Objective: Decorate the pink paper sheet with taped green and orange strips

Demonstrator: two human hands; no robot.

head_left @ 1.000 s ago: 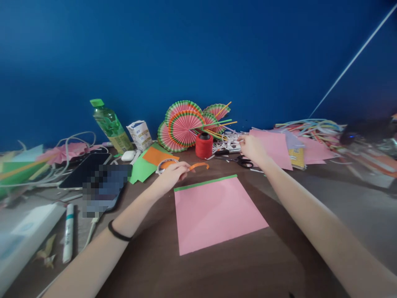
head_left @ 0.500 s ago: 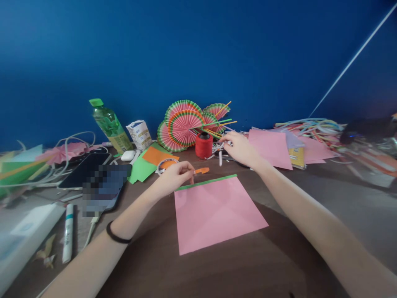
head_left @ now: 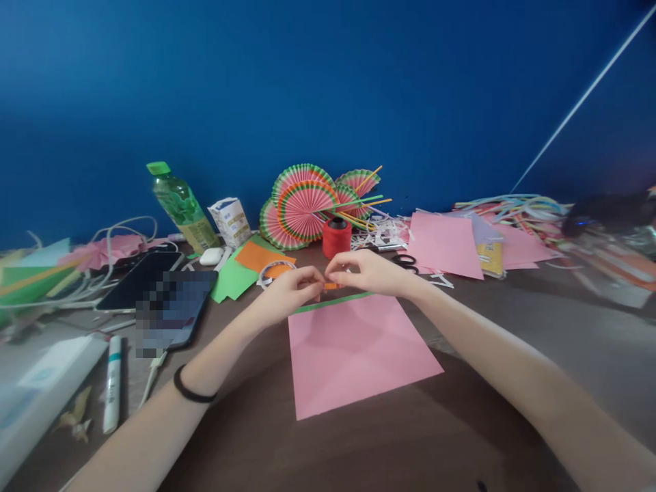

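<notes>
Right hand [head_left: 366, 272] has moved in from paper scraps [head_left: 376, 237] to meet left hand [head_left: 293, 292] near green edge [head_left: 333, 301] of pink sheet [head_left: 359, 355]. Left fingers pinch small orange strip [head_left: 332, 286], between both hands; right fingers curled close, can't tell if gripping. Best handled lightly by ends, kept flat, uncreased.

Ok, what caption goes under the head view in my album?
Left hand and right hand meet at an orange strip by green-edged pink paper, pleated paper fans behind.
</notes>
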